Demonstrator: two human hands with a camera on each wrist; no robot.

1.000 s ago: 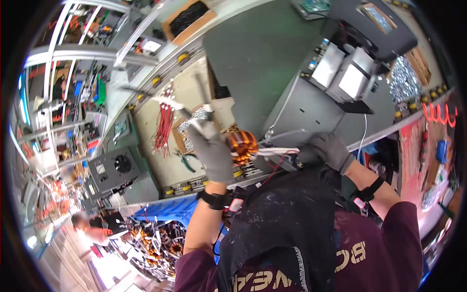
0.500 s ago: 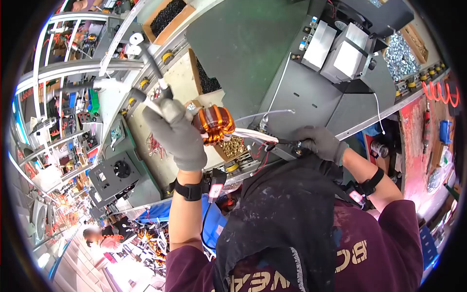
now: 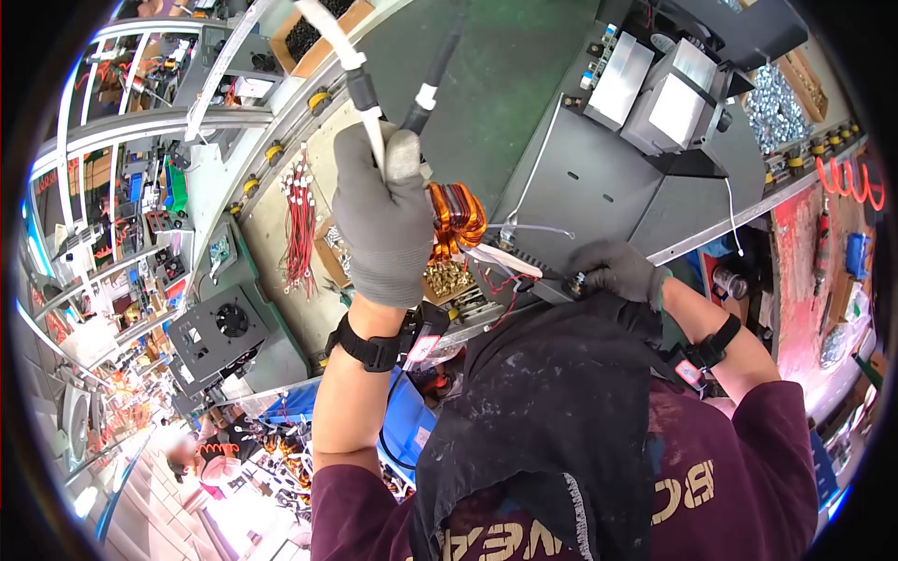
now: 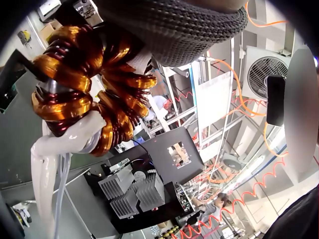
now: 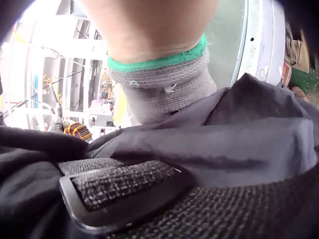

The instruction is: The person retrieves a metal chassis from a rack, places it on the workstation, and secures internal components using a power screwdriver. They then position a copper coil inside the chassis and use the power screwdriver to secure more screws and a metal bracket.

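My gloved left hand (image 3: 383,210) grips a copper-wound toroidal coil by its thick white-and-black sleeved leads (image 3: 360,89), thumb against them. The coil (image 3: 456,220) hangs beside the palm; in the left wrist view its orange windings (image 4: 70,79) fill the upper left, below the grey glove. Other white leads (image 3: 505,260) run from the coil toward my right hand (image 3: 613,271), whose curled gloved fingers hold their dark sleeved end close to the body. Black cloth (image 5: 224,134) hides those fingers in the right wrist view, leaving the glove's green-edged cuff (image 5: 164,84).
A grey metal chassis (image 3: 580,210) with heatsinks (image 3: 678,98) lies on the bench at right. Under the coil sits a box of brass parts (image 3: 447,279). Red wire bundles (image 3: 299,224) lie left, a fan panel (image 3: 220,332) lower left, a screw box (image 3: 772,107) far right.
My left hand first swung left with the coil, then came back right and upward; the leads now point up over the green sheet. My right hand has stayed nearly in place.
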